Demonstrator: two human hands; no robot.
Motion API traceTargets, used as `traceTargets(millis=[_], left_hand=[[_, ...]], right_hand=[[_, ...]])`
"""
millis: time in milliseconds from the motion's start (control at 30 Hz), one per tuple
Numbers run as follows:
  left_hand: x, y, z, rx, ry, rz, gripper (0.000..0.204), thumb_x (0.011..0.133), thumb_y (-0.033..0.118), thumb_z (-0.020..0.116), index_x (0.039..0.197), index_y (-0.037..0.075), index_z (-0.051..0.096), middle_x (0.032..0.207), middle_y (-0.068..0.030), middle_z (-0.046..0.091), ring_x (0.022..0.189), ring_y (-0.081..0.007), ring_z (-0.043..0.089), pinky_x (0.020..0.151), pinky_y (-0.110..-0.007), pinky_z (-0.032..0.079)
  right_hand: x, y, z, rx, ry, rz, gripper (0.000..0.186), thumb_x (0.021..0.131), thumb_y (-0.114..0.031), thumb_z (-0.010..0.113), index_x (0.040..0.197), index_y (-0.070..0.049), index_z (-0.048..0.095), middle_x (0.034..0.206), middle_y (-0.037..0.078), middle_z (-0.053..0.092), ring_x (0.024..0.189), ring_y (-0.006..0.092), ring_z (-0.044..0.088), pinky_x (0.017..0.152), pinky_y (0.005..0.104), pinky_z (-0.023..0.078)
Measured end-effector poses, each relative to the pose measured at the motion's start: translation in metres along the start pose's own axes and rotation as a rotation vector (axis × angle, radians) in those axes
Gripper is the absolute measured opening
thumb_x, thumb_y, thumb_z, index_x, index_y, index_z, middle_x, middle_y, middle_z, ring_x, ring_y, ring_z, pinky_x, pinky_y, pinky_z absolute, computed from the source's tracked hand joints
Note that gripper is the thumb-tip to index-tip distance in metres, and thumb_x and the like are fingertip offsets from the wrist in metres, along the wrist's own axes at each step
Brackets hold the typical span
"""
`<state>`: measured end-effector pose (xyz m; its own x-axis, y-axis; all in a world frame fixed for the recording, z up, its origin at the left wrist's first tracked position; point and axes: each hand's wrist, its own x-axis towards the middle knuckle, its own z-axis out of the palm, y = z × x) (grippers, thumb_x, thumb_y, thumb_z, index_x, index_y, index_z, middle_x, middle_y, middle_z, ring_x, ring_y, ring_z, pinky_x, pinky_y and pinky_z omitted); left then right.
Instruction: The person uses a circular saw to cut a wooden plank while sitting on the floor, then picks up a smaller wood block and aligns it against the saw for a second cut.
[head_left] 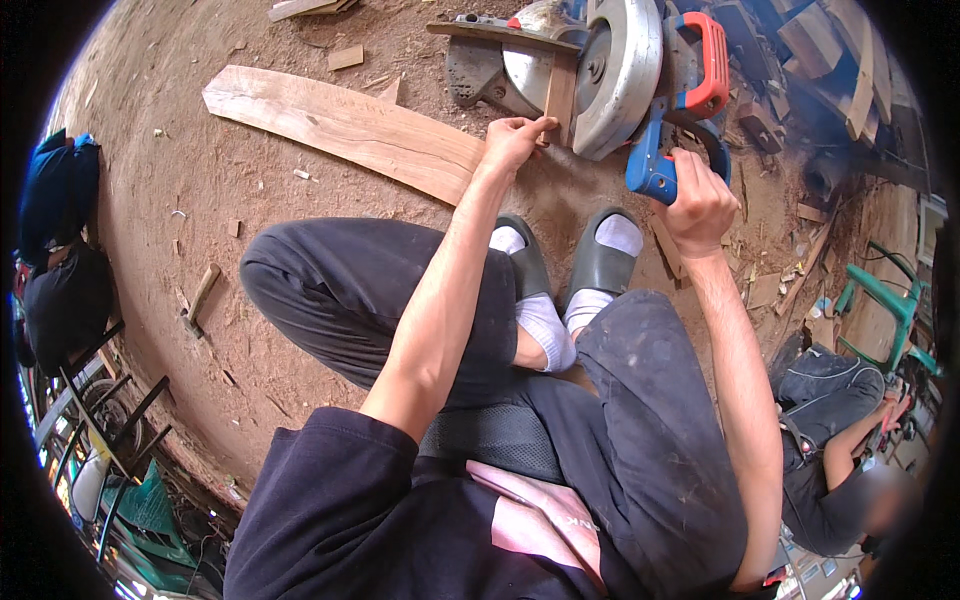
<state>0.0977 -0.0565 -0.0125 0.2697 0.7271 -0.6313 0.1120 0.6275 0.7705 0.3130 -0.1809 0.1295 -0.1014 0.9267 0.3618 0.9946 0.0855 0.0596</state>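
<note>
Wood strip (561,95) lies in the chop saw (632,60) on the ground (330,190), just L of the disc (596,95). In head view our L hand (517,139) pinches the strip's near end, prob. to steady it; our R hand (698,197) is wrapped round the blue handle (652,165), presumably for ctrl.

saw handle (652,172): blue | wood strip (561,90): brown | plank (340,135): tan, grained
</note>
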Motion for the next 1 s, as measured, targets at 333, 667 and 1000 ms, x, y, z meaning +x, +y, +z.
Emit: traceTargets(millis=[333,667,1000], left_hand=[[0.002,-0.003,-0.002,-0.010,-0.010,0.000,0.035,0.085,0.040,0.085,0.082,0.007,0.075,0.073,0.0008,0.065,0.062,-0.0078,0.055,0.059,-0.026,0.042],[-0.007,0.000,0.004,0.032,0.022,0.069,0.036,0.087,0.042,0.083,0.076,0.009,0.072,0.066,0.0032,0.061,0.058,-0.0052,0.051,0.055,-0.025,0.037],[-0.005,-0.003,0.004,-0.010,0.006,0.085,0.034,0.089,0.039,0.083,0.075,0.010,0.071,0.067,0.0033,0.063,0.058,-0.0056,0.054,0.055,-0.024,0.041]], right_hand=[[0.000,-0.001,0.001,-0.009,0.006,0.000,0.022,0.086,-0.011,0.058,0.105,-0.006,0.066,0.087,0.008,0.068,0.075,0.0265,0.071,0.065,0.0389,0.055],[-0.002,0.002,0.001,0.003,-0.003,-0.002,0.021,0.086,-0.010,0.057,0.104,-0.006,0.067,0.086,0.008,0.068,0.075,0.0263,0.071,0.065,0.0384,0.055],[0.003,-0.002,-0.001,0.032,0.023,0.019,0.014,0.088,-0.011,0.057,0.100,-0.009,0.063,0.081,0.006,0.063,0.072,0.0246,0.069,0.064,0.0381,0.054]])
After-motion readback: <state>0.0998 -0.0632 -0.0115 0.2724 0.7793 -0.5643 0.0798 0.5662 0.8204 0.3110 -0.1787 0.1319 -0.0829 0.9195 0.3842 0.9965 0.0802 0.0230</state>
